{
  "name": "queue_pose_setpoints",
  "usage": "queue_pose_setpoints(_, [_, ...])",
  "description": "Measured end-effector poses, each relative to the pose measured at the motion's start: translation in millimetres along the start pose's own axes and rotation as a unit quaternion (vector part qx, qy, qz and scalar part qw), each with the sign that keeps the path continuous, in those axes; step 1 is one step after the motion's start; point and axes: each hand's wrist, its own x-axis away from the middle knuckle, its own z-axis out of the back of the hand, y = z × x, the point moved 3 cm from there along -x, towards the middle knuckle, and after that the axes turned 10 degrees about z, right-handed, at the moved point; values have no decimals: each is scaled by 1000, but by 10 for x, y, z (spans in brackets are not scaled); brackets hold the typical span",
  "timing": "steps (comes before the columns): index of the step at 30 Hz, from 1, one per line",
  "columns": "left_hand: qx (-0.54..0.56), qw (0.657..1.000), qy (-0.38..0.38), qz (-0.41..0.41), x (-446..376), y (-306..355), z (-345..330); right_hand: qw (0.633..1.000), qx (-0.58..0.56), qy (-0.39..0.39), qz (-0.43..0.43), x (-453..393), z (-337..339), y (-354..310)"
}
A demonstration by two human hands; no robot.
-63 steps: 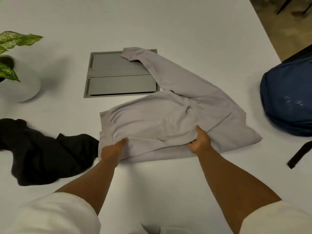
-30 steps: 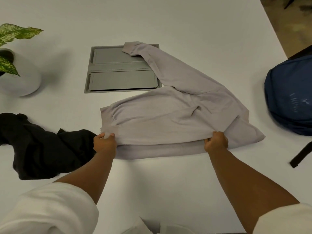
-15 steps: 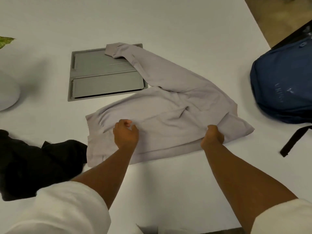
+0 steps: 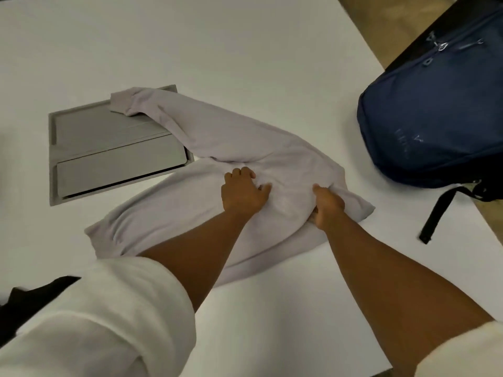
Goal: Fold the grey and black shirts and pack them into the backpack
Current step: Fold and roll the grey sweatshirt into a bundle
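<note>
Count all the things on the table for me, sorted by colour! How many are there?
Grey: 2, the grey shirt and the flat grey panel
Black: 1, the black shirt
Blue: 1, the backpack
Total: 4

A large white matte tabletop [image 4: 245,50] fills most of the view. Set flush into it, left of centre, sits a rectangular grey metal hatch [image 4: 109,161] with two flat lids. Beyond the table's right edge, tan flooring [image 4: 362,12] shows.
</note>
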Motion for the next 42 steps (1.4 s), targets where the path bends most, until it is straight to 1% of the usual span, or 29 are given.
queue_pose_setpoints(2, [-55, 997, -48, 13, -67, 108, -15, 994, -101, -30, -4, 5, 7, -95])
queue_pose_setpoints(3, [-71, 994, -76, 33, -94, 124, -25, 988, -144, -54, 17, -7, 8, -149])
queue_pose_setpoints(4, [-68, 992, -97, 53, -129, 128, -20, 981, -176, -72, 42, -18, 18, -199])
queue_pose_setpoints(5, [-55, 988, -127, 76, -139, 128, -17, 977, -192, -74, 61, -37, 35, -226])
queue_pose_setpoints(7, [41, 969, -198, 143, -178, 100, -14, 978, -192, -41, 65, -68, 73, -254])
queue_pose_setpoints(8, [93, 955, -215, 182, -205, 66, -19, 982, -177, -14, 58, -84, 100, -251])
queue_pose_setpoints(9, [174, 928, -230, 236, -226, 37, -18, 987, -153, 6, 51, -99, 122, -251])
queue_pose_setpoints(11, [290, 881, -222, 301, -231, -30, 1, 993, -113, 18, 39, -157, 162, -224])
queue_pose_setpoints(13, [359, 850, -192, 335, -220, -98, -15, 994, -100, 14, 42, -195, 189, -201])
queue_pose_setpoints(14, [387, 842, -174, 332, -229, -121, -43, 994, -99, 13, 51, -221, 203, -189])
queue_pose_setpoints(15, [438, 822, -159, 328, -222, -140, -59, 992, -105, 12, 63, -226, 207, -187])
queue_pose_setpoints(17, [526, 777, -158, 307, -205, -146, -81, 990, -122, -5, 78, -240, 202, -184])
queue_pose_setpoints(18, [542, 771, -160, 295, -192, -150, -79, 989, -121, -20, 81, -240, 188, -176])
queue_pose_setpoints(19, [525, 789, -159, 278, -191, -167, -88, 990, -114, -37, 79, -241, 170, -164])
queue_pose_setpoints(21, [409, 873, -157, 215, -189, -180, -104, 992, -96, -50, 58, -243, 143, -117])
queue_pose_setpoints(22, [334, 909, -156, 193, -183, -174, -98, 995, -86, -41, 38, -243, 142, -78])
queue_pose_setpoints(23, [275, 930, -161, 183, -185, -173, -101, 997, -74, -29, 17, -253, 147, -29])
queue_pose_setpoints(24, [235, 940, -172, 176, -187, -167, -110, 998, -58, -21, -3, -238, 150, 10])
queue_pose_setpoints(26, [175, 952, -197, 156, -186, -112, -121, 999, -34, -32, -28, -201, 140, 56])
queue_pose_setpoints(28, [118, 963, -202, 137, -202, -59, -148, 998, -35, -42, -26, -198, 138, 67])
queue_pose_setpoints(30, [90, 965, -210, 125, -228, -18, -191, 999, -48, -5, 5, -208, 163, 38])
queue_pose_setpoints(31, [111, 960, -222, 130, -241, 4, -204, 998, -55, 28, 28, -221, 184, 18])
queue_pose_setpoints(33, [225, 930, -238, 164, -288, 46, -212, 992, -61, 85, 70, -243, 223, -10])
queue_pose_setpoints(34, [288, 908, -240, 188, -304, 62, -204, 990, -55, 103, 84, -258, 236, -11])
queue_pose_setpoints(35, [324, 892, -235, 211, -320, 64, -198, 988, -45, 116, 94, -270, 242, -8])
queue_pose_setpoints(36, [333, 887, -229, 224, -328, 54, -201, 987, -35, 122, 99, -280, 238, 1])
queue_pose_setpoints(38, [311, 899, -222, 212, -345, 28, -244, 987, -24, 125, 97, -291, 216, 30])
queue_pose_setpoints(40, [270, 919, -234, 169, -335, 30, -299, 987, -23, 135, 86, -282, 210, 61])
queue_pose_setpoints(42, [241, 927, -250, 144, -333, 41, -337, 986, -14, 147, 76, -297, 233, 100])
